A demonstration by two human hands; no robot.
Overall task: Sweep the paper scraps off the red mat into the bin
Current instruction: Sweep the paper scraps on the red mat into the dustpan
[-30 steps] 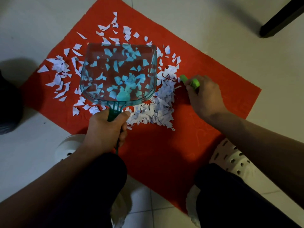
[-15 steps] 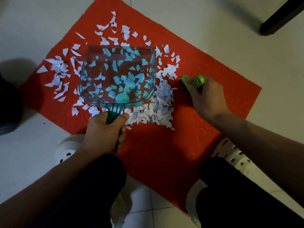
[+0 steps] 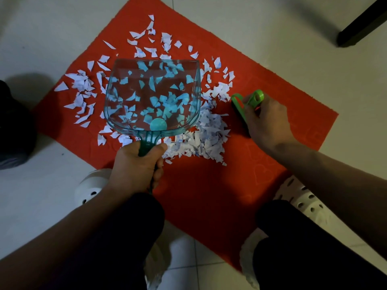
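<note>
1. Paper scraps (image 3: 201, 141) is the job, but the biggest thing in view is the red mat (image 3: 261, 164), lying at an angle on the pale tiled floor (image 3: 31, 206); it looks thin and soft, so it may ruck up if pushed hard
2. Next in size is the clear teal dustpan (image 3: 152, 95), held tilted above the middle of the mat; whether its front lip touches the mat I cannot tell. Scraps show through it, though I cannot tell which lie inside and which underneath
3. Left hand (image 3: 138, 164) is wrapped tight round the dustpan's green handle, near edge of the mat
4. Right hand (image 3: 266, 120) is curled round a small green brush (image 3: 247, 101), just right of the thickest heap
5. Smallest are the scraps themselves: white torn bits, heaped densely just right of the pan and strewn thinly to its left and beyond its far edge. I judge them almost weightless, limp and quick to flutter, so they are not for pinching; short, low brush strokes toward the pan should move them
6. No bin can be made out for certain; a dark shape (image 3: 12, 126) sits at the left edge
</note>
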